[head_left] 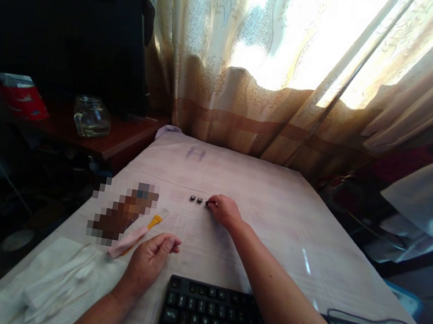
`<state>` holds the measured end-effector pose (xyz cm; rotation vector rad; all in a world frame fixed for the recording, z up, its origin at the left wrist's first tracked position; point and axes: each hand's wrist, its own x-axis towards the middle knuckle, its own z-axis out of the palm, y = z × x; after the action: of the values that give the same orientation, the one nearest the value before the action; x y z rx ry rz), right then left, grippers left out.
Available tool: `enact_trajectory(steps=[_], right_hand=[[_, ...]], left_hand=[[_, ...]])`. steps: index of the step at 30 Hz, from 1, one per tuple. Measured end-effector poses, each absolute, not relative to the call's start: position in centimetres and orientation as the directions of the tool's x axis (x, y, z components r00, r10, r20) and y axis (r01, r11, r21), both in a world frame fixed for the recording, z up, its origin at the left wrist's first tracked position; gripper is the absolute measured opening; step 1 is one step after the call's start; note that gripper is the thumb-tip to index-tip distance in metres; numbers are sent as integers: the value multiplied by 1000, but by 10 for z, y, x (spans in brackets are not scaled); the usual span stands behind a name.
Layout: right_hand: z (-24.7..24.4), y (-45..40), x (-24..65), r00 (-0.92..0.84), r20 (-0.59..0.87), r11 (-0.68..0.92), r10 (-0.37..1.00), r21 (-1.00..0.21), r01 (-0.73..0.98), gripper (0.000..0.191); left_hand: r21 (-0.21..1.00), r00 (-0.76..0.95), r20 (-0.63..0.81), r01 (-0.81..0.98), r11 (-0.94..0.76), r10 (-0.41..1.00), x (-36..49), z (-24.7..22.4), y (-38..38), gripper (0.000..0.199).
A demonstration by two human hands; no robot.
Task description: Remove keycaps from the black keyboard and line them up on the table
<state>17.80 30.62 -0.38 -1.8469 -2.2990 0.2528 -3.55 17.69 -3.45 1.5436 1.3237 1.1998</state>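
My right hand (225,211) is stretched out over the cloth-covered table, its fingertips pinched on a small black keycap (207,203). Two more black keycaps (196,199) lie in a row just left of those fingertips. Beneath my right forearm is a black keyboard (211,309), partly covered by the arm. My left hand (151,257) rests on the cloth left of the keyboard, loosely curled with nothing visible in it. Beside it lies a brush (155,221) with a yellow ferrule, pale bristles and a pink-wrapped handle.
White cotton swabs and tissue (61,280) lie at the front left. A blurred brown item (119,214) is beyond the brush. On a side table stand a glass jar (92,118) and a red cup (24,96), by a dark screen (62,40). Curtains (229,91) hang behind.
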Motion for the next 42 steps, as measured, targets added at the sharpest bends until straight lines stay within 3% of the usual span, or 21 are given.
enact_trajectory(steps=[42], right_hand=[[-8,311,175,-186,20,186,982,-210,960,30]], left_hand=[[942,32,192,276,-193,981,-36,-32,177,37]])
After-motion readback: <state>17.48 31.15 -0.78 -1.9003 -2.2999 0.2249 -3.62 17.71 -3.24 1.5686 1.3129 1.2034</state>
